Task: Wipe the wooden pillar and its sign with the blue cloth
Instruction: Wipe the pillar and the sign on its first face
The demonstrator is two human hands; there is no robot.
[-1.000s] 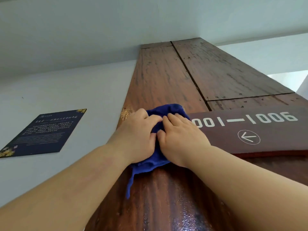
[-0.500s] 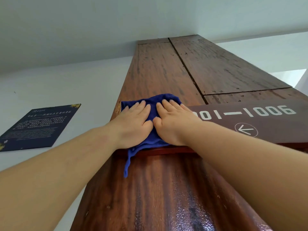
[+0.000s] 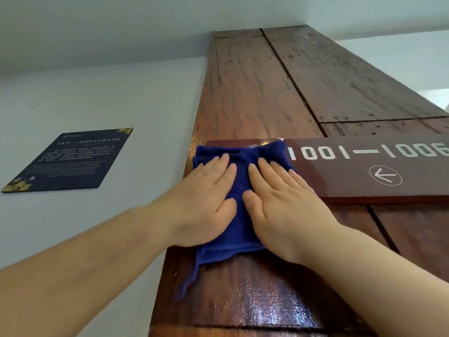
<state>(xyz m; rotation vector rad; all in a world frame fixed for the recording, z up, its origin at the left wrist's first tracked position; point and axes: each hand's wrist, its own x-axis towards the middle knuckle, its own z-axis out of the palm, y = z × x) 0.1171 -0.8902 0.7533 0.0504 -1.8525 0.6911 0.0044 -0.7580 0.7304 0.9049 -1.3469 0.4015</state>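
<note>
A tall wooden pillar (image 3: 255, 98) rises to the ceiling, seen from below. A dark brown sign (image 3: 364, 166) with white numbers "1001—1006" and a circled arrow is fixed across it. A blue cloth (image 3: 241, 210) lies flat over the sign's left end and hangs down onto the pillar below. My left hand (image 3: 206, 203) and my right hand (image 3: 279, 205) press flat on the cloth side by side, fingers stretched out and pointing up. The cloth's lower corner dangles free at the pillar's left edge.
A dark blue notice (image 3: 70, 161) with small text and gold corners hangs on the pale wall (image 3: 97, 93) left of the pillar. The white ceiling (image 3: 121, 25) meets the pillar top. A bright opening (image 3: 437, 96) shows at the far right.
My hands went from bunching the cloth with curled fingers to lying flat on it. The cloth has spread out and slid down over the sign's left end, uncovering all the numbers.
</note>
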